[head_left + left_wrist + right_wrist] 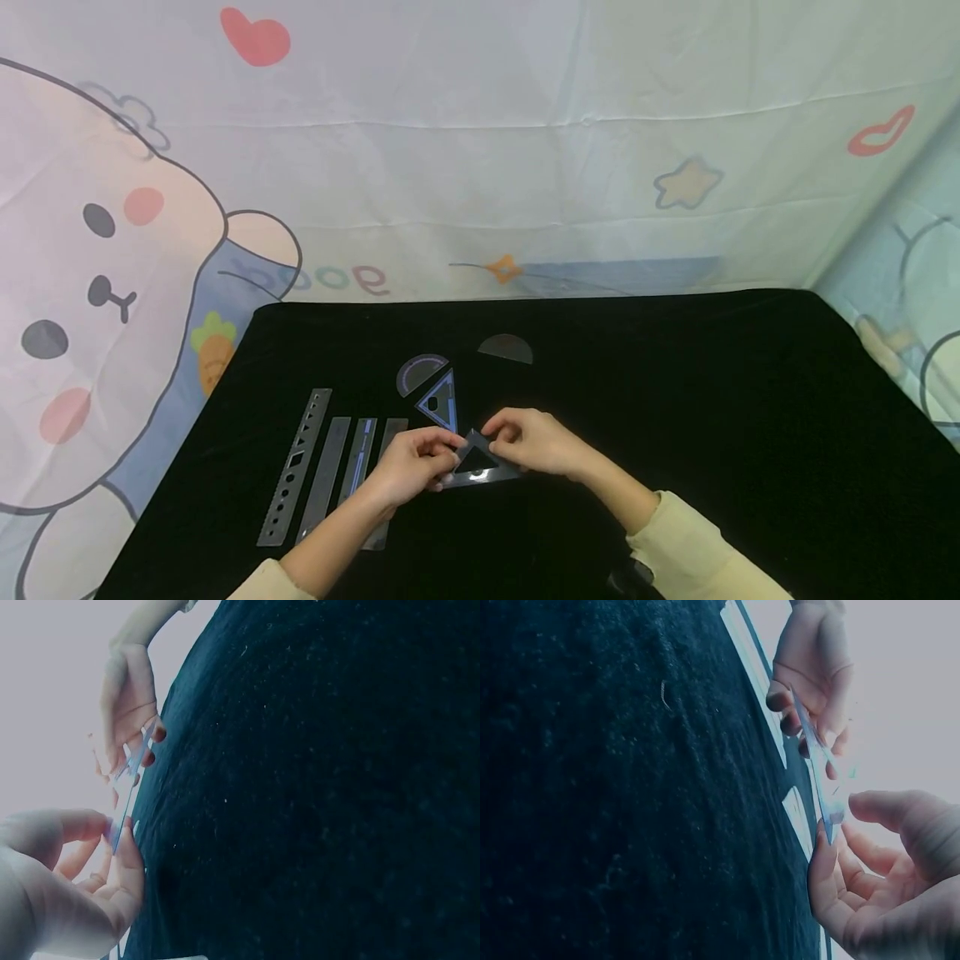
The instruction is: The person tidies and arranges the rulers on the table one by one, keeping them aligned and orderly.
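Observation:
Both hands hold a clear set square [483,477] over the black cloth, its long edge toward the person. My left hand [416,463] pinches the left corner between thumb and fingers. At the opposite corner my right hand [542,442] grips with thumb and fingertips. Seen nearly edge-on in the left wrist view, the set square [122,821] stretches between the two hands. Just beyond it lies a blue-marked set square [452,410]. The left hand and forearm partly cover the nearest rulers.
Several rulers lie side by side at left, including a stencil ruler [292,475] with cut-out shapes and a blue-marked ruler [358,461]. Farther back are a blue-marked protractor [415,375] and a plain clear protractor [507,348]. A printed curtain [465,167] hangs behind the black-covered table [712,400].

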Demonstrator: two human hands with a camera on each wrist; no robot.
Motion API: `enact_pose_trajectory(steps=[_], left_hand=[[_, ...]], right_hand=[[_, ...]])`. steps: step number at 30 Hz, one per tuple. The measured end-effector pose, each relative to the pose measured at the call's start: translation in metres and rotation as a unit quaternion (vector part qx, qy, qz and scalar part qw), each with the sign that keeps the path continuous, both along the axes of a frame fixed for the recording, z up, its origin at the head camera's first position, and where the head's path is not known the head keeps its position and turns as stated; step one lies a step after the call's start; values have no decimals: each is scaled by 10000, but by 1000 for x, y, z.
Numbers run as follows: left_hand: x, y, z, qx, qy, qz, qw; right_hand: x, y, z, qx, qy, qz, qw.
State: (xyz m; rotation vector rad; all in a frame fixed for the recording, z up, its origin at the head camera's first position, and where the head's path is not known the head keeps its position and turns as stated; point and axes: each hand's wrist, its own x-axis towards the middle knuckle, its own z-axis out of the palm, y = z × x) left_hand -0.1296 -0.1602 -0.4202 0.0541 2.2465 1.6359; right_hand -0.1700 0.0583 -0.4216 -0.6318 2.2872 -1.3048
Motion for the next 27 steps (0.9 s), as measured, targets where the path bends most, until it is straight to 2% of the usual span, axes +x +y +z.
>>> enact_pose_trajectory(steps=[11,15,20,27], left_hand=[[5,-13,0,-95,193,-655,9976],[7,-17,-1,-380,313,-901,9947],[7,-22,-6,-724,654,-1156,9885],[11,-24,-3,-1002,884,-1364,9816]], right_hand=[[11,-14,-3,192,260,339,9989],[15,-18,-7,216,261,452,9984],[19,-22,-11,253,394,571,9973],[25,-27,-13,255,412,659,9966]])
